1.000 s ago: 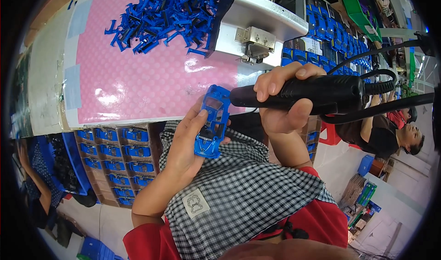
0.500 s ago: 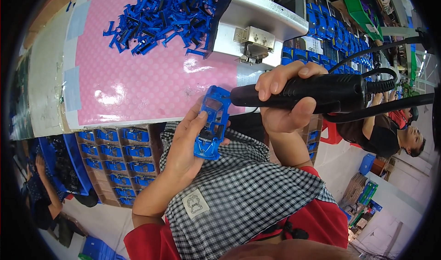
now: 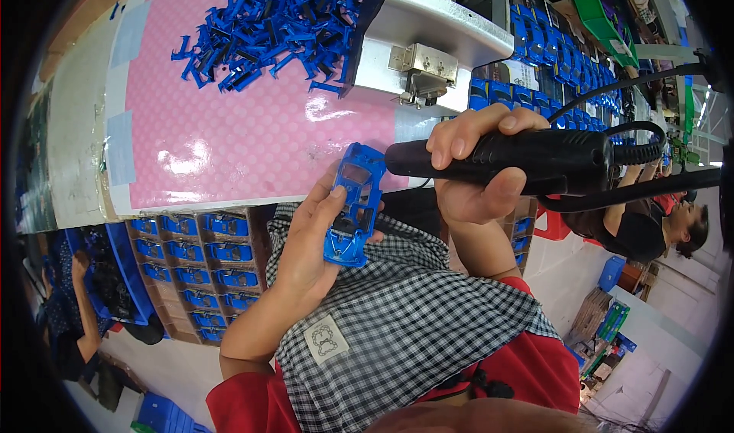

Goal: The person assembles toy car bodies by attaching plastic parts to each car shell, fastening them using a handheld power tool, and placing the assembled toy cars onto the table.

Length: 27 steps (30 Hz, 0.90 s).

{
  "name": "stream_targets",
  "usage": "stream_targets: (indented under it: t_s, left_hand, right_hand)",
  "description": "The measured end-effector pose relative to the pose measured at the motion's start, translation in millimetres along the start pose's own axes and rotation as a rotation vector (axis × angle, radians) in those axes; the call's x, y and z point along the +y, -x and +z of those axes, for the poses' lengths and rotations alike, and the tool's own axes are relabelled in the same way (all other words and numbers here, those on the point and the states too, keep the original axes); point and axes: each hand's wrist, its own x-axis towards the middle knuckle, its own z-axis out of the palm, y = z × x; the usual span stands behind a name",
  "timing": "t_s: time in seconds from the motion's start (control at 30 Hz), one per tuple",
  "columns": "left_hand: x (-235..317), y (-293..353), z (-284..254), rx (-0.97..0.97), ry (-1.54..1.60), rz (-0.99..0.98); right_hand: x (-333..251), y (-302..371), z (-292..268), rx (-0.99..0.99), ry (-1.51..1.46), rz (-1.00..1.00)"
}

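Observation:
My left hand (image 3: 304, 238) is closed round a blue plastic toy car body (image 3: 371, 192), with the thumb along its near side. The body has window openings and a dark part inside. In my right hand (image 3: 465, 197) lies a thick black powered screwdriver (image 3: 535, 157), gripped with fingers over it and thumb below. Its tapered front end points left and meets the upper right edge of the car body. The bit's tip cannot be made out. A cable leaves the tool's rear end to the right.
Many small blue plastic parts (image 3: 267, 31) lie heaped on the pink bench mat (image 3: 222, 138). A metal fixture (image 3: 428, 20) stands beyond my right hand. Blue car bodies fill a divided box (image 3: 191, 257) below the bench and rows at right. People sit on both sides.
My hands, the car body and the screwdriver stay almost still. The co-worker's hand at the left has moved up, and the person at the right has turned their head.

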Motion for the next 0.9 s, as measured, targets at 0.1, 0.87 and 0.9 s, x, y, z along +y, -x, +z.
stream_targets:
  t_s: [0.1, 0.87, 0.9]
  left_hand:
    - [-1, 0, -1, -0.007, -0.002, 0.005]
    - [20, -20, -12, 0.335, -1.516, 0.933]
    - [22, -18, -10, 0.335, -1.516, 0.931]
  right_hand:
    - [-1, 0, -1, -0.025, -0.011, 0.013]
    - [-23, -2, -3, -0.061, -0.109, 0.002]
    - [-24, -2, -2, -0.069, -0.119, 0.004]
